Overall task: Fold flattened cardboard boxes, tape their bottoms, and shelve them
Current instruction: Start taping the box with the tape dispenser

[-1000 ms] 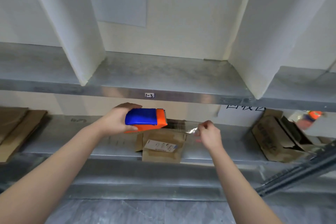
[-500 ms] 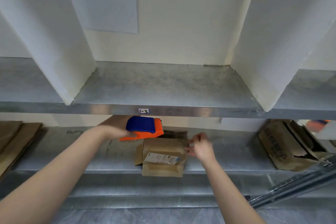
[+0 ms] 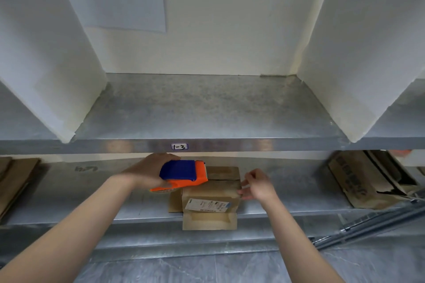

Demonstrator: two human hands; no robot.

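A small brown cardboard box (image 3: 210, 190) with a white label sits on the lower metal shelf (image 3: 69, 193), its front flap hanging over the shelf edge. My left hand (image 3: 147, 173) grips a blue and orange tape dispenser (image 3: 181, 173) just above the box's left top corner. My right hand (image 3: 257, 185) rests at the box's right side, fingertips touching its upper right edge, with nothing visibly held in it.
The upper metal shelf (image 3: 207, 112) carries a tag "1-3" and is bounded by white dividers (image 3: 53, 64). Flattened cardboard (image 3: 16, 181) lies at the far left of the lower shelf. A crumpled larger box (image 3: 365, 179) lies at the right. A metal rail (image 3: 368, 225) slants at lower right.
The camera has tilted down and closer. My left hand brought the dispenser down to the box top. My right hand moved from pulling clear tape to touching the box's right edge.
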